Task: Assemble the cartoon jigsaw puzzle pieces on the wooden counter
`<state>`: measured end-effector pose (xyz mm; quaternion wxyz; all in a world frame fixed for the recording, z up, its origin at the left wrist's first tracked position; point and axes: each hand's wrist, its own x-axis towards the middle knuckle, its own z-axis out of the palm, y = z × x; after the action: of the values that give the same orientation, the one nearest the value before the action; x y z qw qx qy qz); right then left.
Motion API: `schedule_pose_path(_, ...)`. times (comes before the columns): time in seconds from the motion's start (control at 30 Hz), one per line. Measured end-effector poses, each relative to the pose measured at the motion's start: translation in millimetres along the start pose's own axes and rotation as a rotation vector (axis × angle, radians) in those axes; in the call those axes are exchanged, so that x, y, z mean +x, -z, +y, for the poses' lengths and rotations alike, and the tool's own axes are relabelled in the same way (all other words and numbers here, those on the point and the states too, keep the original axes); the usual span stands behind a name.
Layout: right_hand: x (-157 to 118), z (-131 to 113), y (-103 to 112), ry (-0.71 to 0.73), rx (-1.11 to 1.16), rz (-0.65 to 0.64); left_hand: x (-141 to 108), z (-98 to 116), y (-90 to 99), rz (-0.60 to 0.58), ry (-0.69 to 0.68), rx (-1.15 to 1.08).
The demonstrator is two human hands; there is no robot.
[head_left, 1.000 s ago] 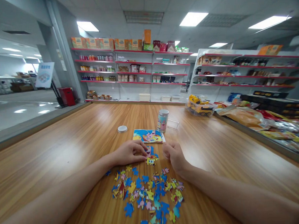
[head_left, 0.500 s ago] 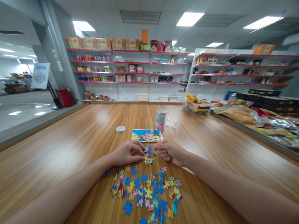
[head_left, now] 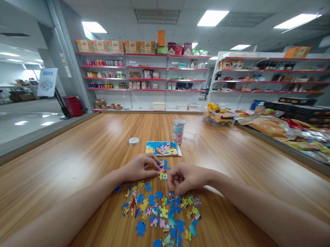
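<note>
My left hand (head_left: 142,167) rests on the table, its fingertips on the left edge of a small joined puzzle section (head_left: 163,175). My right hand (head_left: 185,177) is just right of that section, fingers curled with a gap between thumb and forefinger, over the upper edge of the loose pieces. Nothing shows between its fingers. Many loose puzzle pieces (head_left: 163,212) in blue, yellow and pink lie spread nearer to me. Beyond the hands is a cartoon picture card (head_left: 163,148), with a clear printed can (head_left: 178,133) upright at its back right corner.
A round white lid (head_left: 133,141) lies left of the card. Behind the can is a clear rectangular object (head_left: 190,135). A plastic box of yellow toy trucks (head_left: 218,117) stands farther right, beside packaged goods (head_left: 282,127). Stocked shelves (head_left: 146,67) line the back.
My right hand has moved toward me, from beside the joined section to the loose pieces, and its fingers have spread apart. My left hand has stayed in place. The view has shifted slightly.
</note>
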<state>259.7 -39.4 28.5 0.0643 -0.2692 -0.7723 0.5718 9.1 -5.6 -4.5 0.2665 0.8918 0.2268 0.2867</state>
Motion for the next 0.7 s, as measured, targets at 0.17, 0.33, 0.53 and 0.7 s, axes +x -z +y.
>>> schedule_pose_path(0.17, 1, 3, 0, 0.009, -0.006, 0.050, 0, -1, -0.2, -0.001, 0.009, 0.009)
schedule_pose_path(0.33, 2, -2, -12, 0.000, -0.062, 0.111, 0, -1, -0.1, -0.004, 0.001, -0.002)
schedule_pose_path(0.53, 3, -5, -21, 0.010, -0.071, 0.139, 0, -2, -0.4, 0.007, 0.001, -0.035)
schedule_pose_path(0.7, 3, -5, -23, 0.053, -0.133, 0.170, 0, 1, 0.2, -0.004, 0.022, -0.044)
